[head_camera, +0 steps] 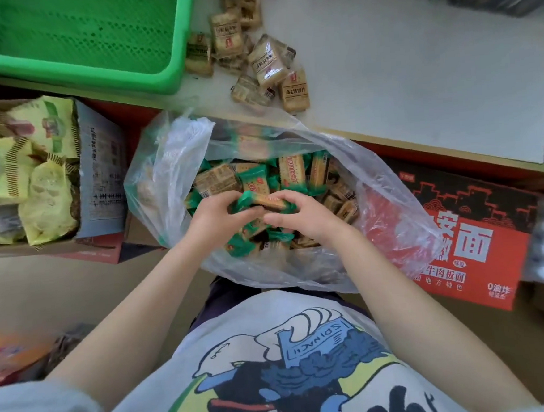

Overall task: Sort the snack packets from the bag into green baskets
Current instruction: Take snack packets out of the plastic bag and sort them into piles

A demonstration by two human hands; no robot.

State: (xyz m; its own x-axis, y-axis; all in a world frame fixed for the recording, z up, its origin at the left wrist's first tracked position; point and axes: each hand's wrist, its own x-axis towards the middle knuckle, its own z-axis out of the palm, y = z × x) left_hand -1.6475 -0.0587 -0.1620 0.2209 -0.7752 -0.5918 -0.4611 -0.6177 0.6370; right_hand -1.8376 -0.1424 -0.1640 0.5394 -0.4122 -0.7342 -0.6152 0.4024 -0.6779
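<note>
Both hands work inside the clear plastic bag: left hand and right hand pinch one green-wrapped biscuit packet. Risk: thin bag slumping, spilling packets; green basket sits empty at shelf's left edge.

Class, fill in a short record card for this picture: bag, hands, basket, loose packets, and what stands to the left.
bag: clear plastic bag, open, full of green and brown snack packets
left hand: left hand grips green-wrapped packets
right hand: right hand holds the same packets
basket: green basket, upper left
loose packets: brown packets on the white surface beside the basket
left side: carton of yellow-green bags
</note>
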